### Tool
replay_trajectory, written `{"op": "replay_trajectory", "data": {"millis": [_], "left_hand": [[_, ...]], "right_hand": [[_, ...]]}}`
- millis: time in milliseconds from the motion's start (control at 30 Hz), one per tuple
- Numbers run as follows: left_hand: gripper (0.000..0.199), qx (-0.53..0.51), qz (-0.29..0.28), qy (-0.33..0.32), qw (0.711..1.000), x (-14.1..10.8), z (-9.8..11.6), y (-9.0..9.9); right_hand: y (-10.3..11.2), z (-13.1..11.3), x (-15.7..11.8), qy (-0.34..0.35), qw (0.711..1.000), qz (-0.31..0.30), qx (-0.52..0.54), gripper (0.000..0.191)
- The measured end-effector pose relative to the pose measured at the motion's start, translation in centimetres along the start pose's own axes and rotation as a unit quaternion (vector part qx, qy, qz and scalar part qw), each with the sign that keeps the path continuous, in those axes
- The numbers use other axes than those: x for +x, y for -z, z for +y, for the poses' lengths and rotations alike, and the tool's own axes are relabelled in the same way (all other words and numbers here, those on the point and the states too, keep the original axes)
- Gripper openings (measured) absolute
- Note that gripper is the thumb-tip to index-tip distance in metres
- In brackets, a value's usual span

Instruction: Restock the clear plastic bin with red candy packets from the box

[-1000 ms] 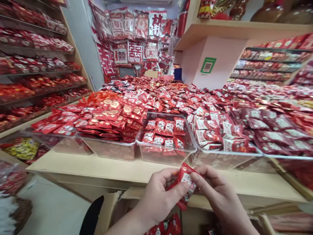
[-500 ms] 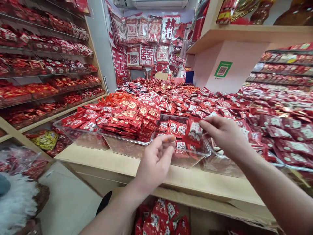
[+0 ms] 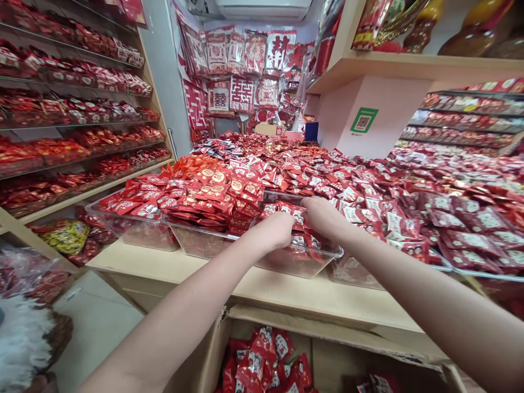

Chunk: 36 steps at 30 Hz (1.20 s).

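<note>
My left hand [image 3: 275,230] reaches into a clear plastic bin [image 3: 303,265], its fingers curled down and mostly hidden behind the knuckles; what they hold, if anything, I cannot make out. Close beside it, my right hand [image 3: 323,218] has its fingers closed at the edge of a small red packet [image 3: 296,213] with white pictures. This packet lies between the two hands, above other red packets of the same look in the bin. Part of the bin's contents is covered by my hands.
Another clear bin [image 3: 200,240] heaped with red and gold packets adjoins on the left. Purple-red packets [image 3: 475,218] pile up at right. Below the wooden counter edge [image 3: 229,281], an open cardboard box [image 3: 327,330] holds more red packets. Stocked shelves [image 3: 73,128] line the left wall.
My right hand has moved left and down into the bin with the red packet. My left hand has gone forward and turned over, its fingers now curled down. The view has shifted slightly.
</note>
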<state>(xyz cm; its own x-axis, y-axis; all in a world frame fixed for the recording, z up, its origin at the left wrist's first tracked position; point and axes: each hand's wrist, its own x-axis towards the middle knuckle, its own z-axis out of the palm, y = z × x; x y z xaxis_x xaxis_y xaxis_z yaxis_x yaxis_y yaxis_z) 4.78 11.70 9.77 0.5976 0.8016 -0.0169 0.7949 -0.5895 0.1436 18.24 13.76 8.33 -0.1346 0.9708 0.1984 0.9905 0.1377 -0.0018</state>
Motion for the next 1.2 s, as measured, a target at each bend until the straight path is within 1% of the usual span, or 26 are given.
{"op": "replay_trajectory", "data": {"millis": [33,67,133,200,367,500,700,833,967,1100,1200], "left_hand": [[0.012,0.013,-0.018,-0.001,1.000,0.2,0.1,0.2],[0.012,0.025,-0.035,-0.003,0.999,0.5,0.1,0.2],[0.012,0.049,-0.063,-0.004,0.997,1.2,0.2,0.2],[0.013,0.070,-0.087,-0.009,0.994,1.8,0.1,0.1],[0.015,0.103,-0.137,-0.034,0.985,2.7,0.1,0.5],[0.021,0.120,-0.151,-0.034,0.981,3.2,0.7,0.7],[0.029,0.117,-0.177,-0.016,0.977,4.3,1.3,0.1],[0.029,0.116,-0.173,0.012,0.978,4.6,1.4,0.2],[0.031,0.127,-0.147,0.041,0.980,4.7,1.4,0.2],[0.041,0.128,-0.109,0.053,0.984,5.3,1.4,-0.6],[0.041,0.123,-0.086,0.064,0.987,6.3,1.3,-1.4]], "right_hand": [[0.3,0.5,0.0,0.024,0.997,-0.002,-0.067,0.023],[0.4,0.9,-0.1,0.039,0.992,-0.017,-0.121,0.024],[0.3,1.3,-0.2,0.041,0.983,-0.060,-0.169,0.027],[0.0,1.5,-0.1,0.043,0.980,-0.081,-0.178,0.030],[-0.5,1.7,0.7,0.048,0.982,-0.069,-0.171,0.031],[-0.6,2.1,1.3,0.048,0.983,-0.069,-0.163,0.029],[-0.7,2.4,1.2,0.047,0.984,-0.065,-0.157,0.029],[-0.9,2.4,0.9,0.049,0.986,-0.042,-0.154,0.029],[-0.9,2.3,0.7,0.041,0.987,-0.033,-0.155,0.029],[-1.0,2.0,0.5,0.048,0.985,-0.023,-0.161,0.030],[-0.8,1.9,0.3,0.061,0.985,-0.001,-0.159,0.030]]}}
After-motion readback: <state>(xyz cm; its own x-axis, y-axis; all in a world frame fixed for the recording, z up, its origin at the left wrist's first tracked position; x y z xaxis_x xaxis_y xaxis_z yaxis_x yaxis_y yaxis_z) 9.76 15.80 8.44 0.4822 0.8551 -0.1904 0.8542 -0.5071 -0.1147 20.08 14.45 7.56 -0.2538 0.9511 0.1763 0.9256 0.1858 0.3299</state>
